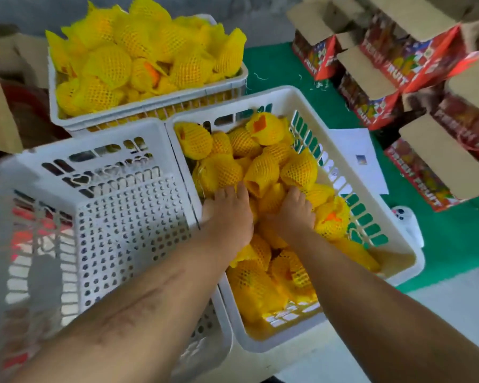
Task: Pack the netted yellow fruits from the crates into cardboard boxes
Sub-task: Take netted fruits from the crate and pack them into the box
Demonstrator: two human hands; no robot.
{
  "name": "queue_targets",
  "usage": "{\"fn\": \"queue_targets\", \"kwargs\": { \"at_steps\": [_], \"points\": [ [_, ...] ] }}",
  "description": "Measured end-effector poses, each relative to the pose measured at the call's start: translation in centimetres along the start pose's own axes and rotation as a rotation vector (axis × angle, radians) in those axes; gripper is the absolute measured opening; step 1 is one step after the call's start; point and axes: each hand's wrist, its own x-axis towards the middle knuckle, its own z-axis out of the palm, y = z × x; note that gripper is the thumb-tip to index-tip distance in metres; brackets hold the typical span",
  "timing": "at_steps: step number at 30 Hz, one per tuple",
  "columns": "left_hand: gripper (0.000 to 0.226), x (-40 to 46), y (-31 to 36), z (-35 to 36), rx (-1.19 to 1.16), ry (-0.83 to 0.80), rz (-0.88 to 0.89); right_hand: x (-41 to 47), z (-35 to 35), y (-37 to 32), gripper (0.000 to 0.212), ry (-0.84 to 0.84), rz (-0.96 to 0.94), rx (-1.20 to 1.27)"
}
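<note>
A white plastic crate (pixel 293 98) in the middle holds several yellow netted fruits (pixel 263 170). Both my hands reach down into it. My left hand (pixel 227 214) lies on the pile near the crate's left wall, its fingers curled down over a netted fruit (pixel 221 172). My right hand (pixel 291 214) is beside it, fingers dug in among the fruits around another netted fruit (pixel 302 170). The fingertips of both hands are hidden in the netting. Open cardboard boxes (pixel 382 76) printed "FRESH FRUIT" stand at the right.
An empty white crate (pixel 100 217) sits at the left, touching the middle one. A heaped full crate (pixel 150 106) stands behind. A green mat (pixel 288 67) covers the floor, with a white paper sheet (pixel 357 153) on it and a small white object (pixel 407 219) beside the crate.
</note>
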Motion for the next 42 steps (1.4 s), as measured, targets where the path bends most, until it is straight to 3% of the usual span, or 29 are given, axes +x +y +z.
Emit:
{"fn": "queue_targets", "kwargs": {
  "at_steps": [3,8,12,15,19,23,25,27,31,36,42],
  "points": [
    [0.085,1.9,0.5,0.7,-0.25,-0.185,-0.178,0.3,0.4,-0.2,0.086,-0.059,-0.019,-0.058],
    [0.074,3.8,0.5,0.7,-0.658,-0.068,-0.361,0.8,-0.1,-0.3,0.089,-0.114,-0.056,0.042],
    [0.083,3.8,0.1,-0.2,-0.773,-0.043,-0.403,0.9,-0.9,-0.8,0.088,-0.12,-0.134,0.163],
    [0.076,3.4,0.1,-0.1,-0.908,-0.052,-0.426,0.7,-1.9,-1.0,0.084,-0.142,-0.19,0.392],
    [0.065,2.2,0.2,-0.9,-1.344,0.044,-0.422,0.5,-4.8,-1.1,0.073,-0.242,-0.215,0.753],
    [0.047,-0.9,-0.2,-2.9,-1.558,0.164,-0.268,-1.9,-7.2,-2.1,0.031,-0.259,-0.216,1.135],
    [0.045,-3.0,-1.4,-3.9,-1.72,0.12,-0.204,-3.5,-7.6,-3.1,0.026,-0.287,-0.174,1.321],
    [0.055,-5.6,-3.7,-4.5,-1.819,0.055,-0.131,-6.0,-7.8,-4.6,0.026,-0.285,-0.194,1.368],
    [0.05,-12.0,-10.8,-4.0,-1.987,-0.057,0.036,-13.0,-8.2,-9.2,0.031,-0.313,-0.379,1.205],
    [0.059,-22.8,-22.2,-0.1,-1.886,0.165,-0.068,-23.7,-4.1,-17.8,0.044,-0.442,-0.465,1.064],
    [0.049,-37.1,-37.4,5.6,-1.749,0.416,-0.358,-38.1,6.1,-28.8,0.042,-0.774,-0.452,1.041]
  ]
}}
